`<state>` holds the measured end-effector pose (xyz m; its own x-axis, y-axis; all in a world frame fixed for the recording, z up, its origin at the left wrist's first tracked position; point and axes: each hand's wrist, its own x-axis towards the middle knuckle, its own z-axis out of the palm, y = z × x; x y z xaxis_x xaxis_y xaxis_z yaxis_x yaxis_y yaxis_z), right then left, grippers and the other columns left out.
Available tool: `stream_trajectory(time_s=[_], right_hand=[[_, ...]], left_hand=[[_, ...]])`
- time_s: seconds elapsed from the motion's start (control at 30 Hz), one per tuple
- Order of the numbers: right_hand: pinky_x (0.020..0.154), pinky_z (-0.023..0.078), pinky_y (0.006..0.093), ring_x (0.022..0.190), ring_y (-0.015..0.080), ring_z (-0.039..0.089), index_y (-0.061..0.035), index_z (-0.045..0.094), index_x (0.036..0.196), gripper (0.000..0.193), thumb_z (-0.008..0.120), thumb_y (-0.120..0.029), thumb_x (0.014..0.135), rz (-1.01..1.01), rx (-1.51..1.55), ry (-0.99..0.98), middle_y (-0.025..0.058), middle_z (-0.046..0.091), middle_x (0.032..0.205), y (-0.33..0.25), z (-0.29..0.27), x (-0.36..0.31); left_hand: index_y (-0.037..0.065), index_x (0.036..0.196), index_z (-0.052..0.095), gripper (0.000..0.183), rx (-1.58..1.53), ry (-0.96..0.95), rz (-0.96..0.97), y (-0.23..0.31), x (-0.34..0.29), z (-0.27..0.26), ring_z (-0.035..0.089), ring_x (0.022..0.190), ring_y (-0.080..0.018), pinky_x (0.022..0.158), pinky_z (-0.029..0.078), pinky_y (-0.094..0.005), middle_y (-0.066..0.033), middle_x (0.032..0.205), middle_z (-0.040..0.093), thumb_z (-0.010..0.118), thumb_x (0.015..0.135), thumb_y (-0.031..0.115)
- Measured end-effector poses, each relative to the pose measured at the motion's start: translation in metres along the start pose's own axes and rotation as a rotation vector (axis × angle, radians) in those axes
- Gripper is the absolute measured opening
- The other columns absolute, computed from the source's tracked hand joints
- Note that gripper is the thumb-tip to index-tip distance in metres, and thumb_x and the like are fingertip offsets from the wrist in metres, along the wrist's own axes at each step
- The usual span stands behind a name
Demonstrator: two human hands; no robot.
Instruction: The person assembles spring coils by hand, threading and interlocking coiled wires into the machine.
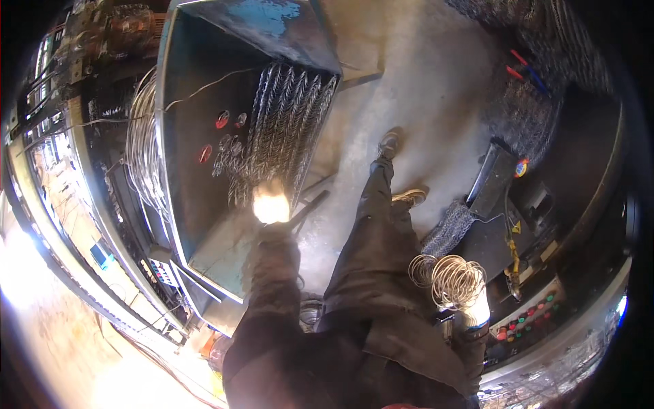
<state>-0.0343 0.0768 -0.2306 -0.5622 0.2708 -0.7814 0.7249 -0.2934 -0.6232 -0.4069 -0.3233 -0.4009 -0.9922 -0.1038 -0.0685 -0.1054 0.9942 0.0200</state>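
Observation:
My left hand (271, 206) reaches over the edge of a dark metal bin (225, 273) with worn blue paint. It is a white glare against the lower end of several rows of shiny chain-like metal strands (289, 116). Glare hides its fingers, so I cannot see whether it grips them. My right hand (477, 310), low at my right side and also bright, is at a loose coil of thin wire (458, 281). Its fingers seem to be closed on the coil, which spreads in springy loops above the hand.
A large wire bundle (144, 136) hangs along the bin's left side. Red round pieces (205, 153) lie inside the bin. At right stand a dark machine (494, 180), wire mesh (449, 228) and a panel of coloured buttons (528, 317). My shoes (388, 144) are on the concrete floor (436, 88).

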Motion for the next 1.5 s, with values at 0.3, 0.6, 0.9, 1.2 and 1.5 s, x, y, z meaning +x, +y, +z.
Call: stream_trajectory(time_s=[0.3, 0.6, 0.9, 1.2, 1.5], right_hand=[[0.096, 0.052, 0.0418, 0.112, 0.0282, 0.066, -0.0080, 0.069, 0.118, 0.037, 0.072, -0.024, 0.084, -0.630, -0.449, 0.142, 0.0096, 0.068, 0.119, -0.186, 0.046, 0.050], [0.104, 0.043, 0.0431, 0.117, 0.0260, 0.061, -0.0143, 0.075, 0.103, 0.027, 0.071, -0.031, 0.082, -0.598, -0.873, 0.504, 0.0042, 0.070, 0.117, -0.186, -0.064, -0.033], [0.104, 0.046, 0.0429, 0.118, 0.0304, 0.063, -0.0093, 0.072, 0.112, 0.036, 0.073, -0.025, 0.079, -0.690, -0.381, 0.749, 0.0087, 0.070, 0.122, -0.177, -0.151, -0.076], [0.111, 0.042, 0.0458, 0.128, 0.0331, 0.058, -0.0115, 0.068, 0.131, 0.055, 0.065, -0.048, 0.090, -0.692, -0.409, 0.347, 0.0128, 0.064, 0.135, -0.237, -0.222, -0.020], [0.112, 0.042, 0.0444, 0.128, 0.0303, 0.057, -0.0157, 0.068, 0.132, 0.048, 0.066, -0.036, 0.089, -0.585, -0.441, 0.664, 0.0088, 0.064, 0.134, -0.300, -0.214, 0.058]], left_hand=[[0.001, 0.102, 0.075, 0.030, -0.476, -0.728, 0.493, 0.170, 0.010, -0.207, 0.073, 0.084, -0.0310, 0.079, 0.056, -0.0385, -0.0204, 0.094, 0.075, 0.072, 0.086, 0.025], [0.003, 0.108, 0.075, 0.043, -0.116, -1.248, 1.423, 0.381, -0.057, -0.305, 0.072, 0.090, -0.0377, 0.083, 0.055, -0.0433, -0.0232, 0.092, 0.073, 0.072, 0.084, 0.039], [0.000, 0.102, 0.073, 0.047, -0.027, -1.143, 1.584, 0.535, -0.098, -0.316, 0.070, 0.086, -0.0394, 0.078, 0.054, -0.0449, -0.0245, 0.086, 0.070, 0.070, 0.085, 0.044], [-0.001, 0.085, 0.071, 0.043, 0.144, -1.163, 2.165, 0.651, -0.093, -0.333, 0.067, 0.078, -0.0435, 0.071, 0.055, -0.0488, -0.0233, 0.078, 0.067, 0.070, 0.077, 0.041], [-0.001, 0.108, 0.072, 0.080, 0.222, -1.099, 1.983, 0.750, -0.064, -0.381, 0.072, 0.086, -0.0373, 0.080, 0.056, -0.0433, -0.0216, 0.088, 0.072, 0.075, 0.072, 0.071]])
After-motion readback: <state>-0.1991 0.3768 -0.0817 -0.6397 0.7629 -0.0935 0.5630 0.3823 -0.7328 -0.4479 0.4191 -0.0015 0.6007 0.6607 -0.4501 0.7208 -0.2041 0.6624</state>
